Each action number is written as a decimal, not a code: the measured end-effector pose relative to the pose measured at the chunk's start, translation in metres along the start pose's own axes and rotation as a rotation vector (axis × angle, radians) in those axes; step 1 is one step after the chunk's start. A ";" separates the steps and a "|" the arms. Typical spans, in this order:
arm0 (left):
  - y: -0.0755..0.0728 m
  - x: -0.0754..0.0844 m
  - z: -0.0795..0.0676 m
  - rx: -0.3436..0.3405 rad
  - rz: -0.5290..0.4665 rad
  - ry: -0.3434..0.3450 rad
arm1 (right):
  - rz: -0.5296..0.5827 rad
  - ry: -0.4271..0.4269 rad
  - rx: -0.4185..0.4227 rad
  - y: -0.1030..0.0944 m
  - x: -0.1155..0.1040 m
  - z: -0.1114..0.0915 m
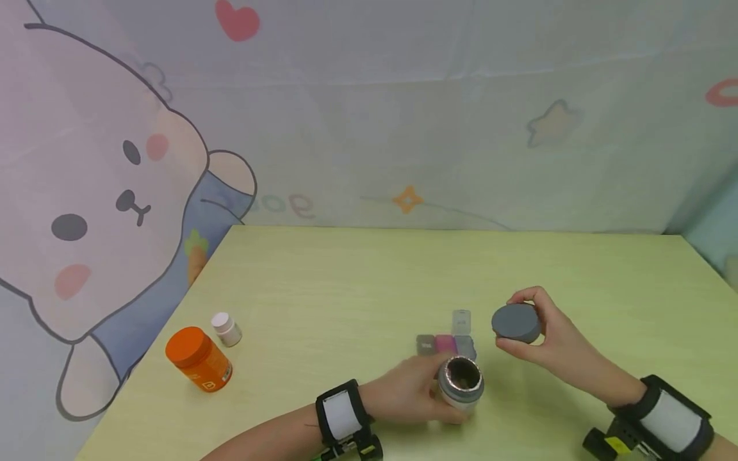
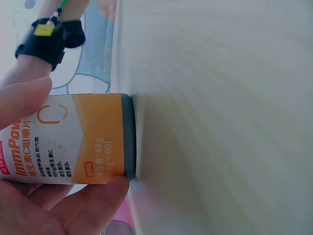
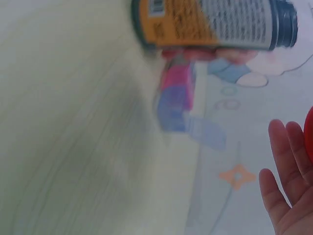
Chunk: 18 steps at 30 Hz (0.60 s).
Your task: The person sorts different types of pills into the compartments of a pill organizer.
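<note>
My left hand (image 1: 406, 390) grips an uncapped vitamin C tablet bottle (image 1: 462, 384) standing at the table's near side, its mouth facing up. In the left wrist view, fingers and thumb wrap the bottle's orange and white label (image 2: 93, 137). Right of it and raised above the table, my right hand (image 1: 556, 342) pinches a round grey lid (image 1: 516, 322) by its edge between thumb and fingers. In the right wrist view, a red surface (image 3: 309, 132) shows by those fingers. Just behind the bottle lies a small pill organizer (image 1: 445, 344) with grey, pink and bluish compartments; one clear flap (image 1: 461, 322) stands open.
An orange jar (image 1: 198, 360) with an orange lid stands at the table's left, beside a small white bottle (image 1: 227, 330). Behind the pale yellow-green table (image 1: 346, 288) hangs a printed cloth (image 1: 369, 128) with a cartoon bear.
</note>
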State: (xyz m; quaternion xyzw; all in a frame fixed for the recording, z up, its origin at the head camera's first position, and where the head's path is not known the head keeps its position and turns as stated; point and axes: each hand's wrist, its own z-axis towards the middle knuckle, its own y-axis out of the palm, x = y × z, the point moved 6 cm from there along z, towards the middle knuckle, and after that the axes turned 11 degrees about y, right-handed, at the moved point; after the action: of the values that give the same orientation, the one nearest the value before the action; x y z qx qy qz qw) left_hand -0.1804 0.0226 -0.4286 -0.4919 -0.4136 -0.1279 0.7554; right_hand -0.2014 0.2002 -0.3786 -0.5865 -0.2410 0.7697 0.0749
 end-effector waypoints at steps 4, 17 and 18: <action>0.001 0.000 -0.001 -0.002 -0.014 -0.012 | -0.296 0.076 -0.036 -0.015 0.025 -0.001; -0.001 0.003 0.000 0.018 -0.012 0.025 | -0.885 0.029 -0.256 -0.035 0.049 0.000; 0.000 0.003 0.000 0.017 -0.013 0.026 | -0.905 0.023 -0.262 -0.036 0.050 0.000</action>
State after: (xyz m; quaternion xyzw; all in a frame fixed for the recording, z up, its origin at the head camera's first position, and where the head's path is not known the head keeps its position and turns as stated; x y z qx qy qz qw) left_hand -0.1791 0.0233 -0.4261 -0.4811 -0.4080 -0.1358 0.7640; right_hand -0.2220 0.2515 -0.4051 -0.4355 -0.5669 0.6161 0.3308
